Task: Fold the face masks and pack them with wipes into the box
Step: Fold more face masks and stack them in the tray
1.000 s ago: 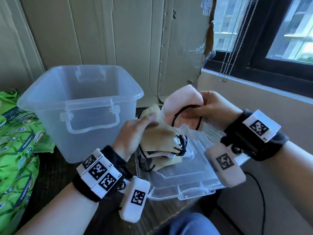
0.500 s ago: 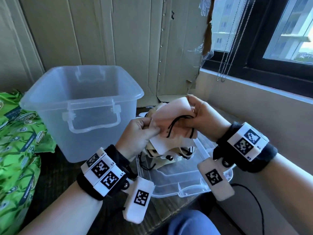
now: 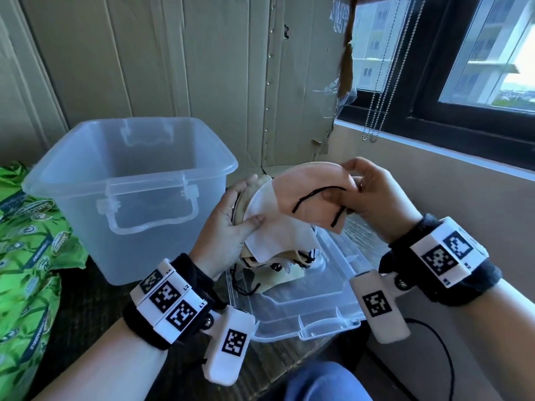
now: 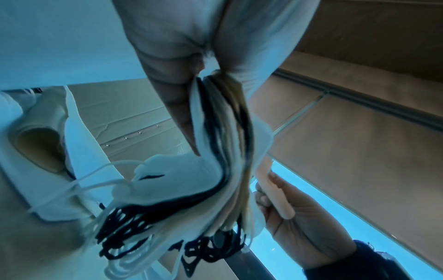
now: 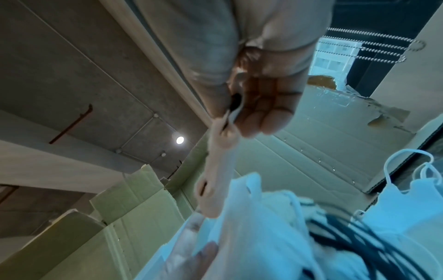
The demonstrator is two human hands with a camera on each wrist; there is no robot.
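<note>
Left hand: left hand (image 3: 228, 230) grips a stack of folded masks (image 3: 260, 227), thumb pressed on the white top one and fingers curled behind, held just right of the box.
Right hand: right hand (image 3: 367, 195) pinches the pink mask (image 3: 312, 195) at its right edge between thumb and fingertips, holding it up against the right side of the stack.
Pink mask: folded, with black ear loops hanging down its near face; it overlaps the top right of the stack.
Box: clear plastic box (image 3: 130, 180) stands open on the left, handle towards the near side, nothing visible inside it.
Lid: clear lid (image 3: 315, 302) lies flat below the hands, with more masks and black loops on its far part.
Wipes: green wipes packs (image 3: 26, 250) lie at the far left, beside the box.
Left wrist view only: stack seen edge-on (image 4: 225, 144), white, black and tan layers fanned out, tangled black loops at the bottom; right hand (image 4: 302, 223) holds the pink mask's edge (image 4: 273, 191) beside it.
Right wrist view only: pink mask (image 5: 218, 170) seen as a thin edge running down from the pinch; a white mask with white loops (image 5: 407, 200) lies loose at the right, which the head view does not show clearly.
</note>
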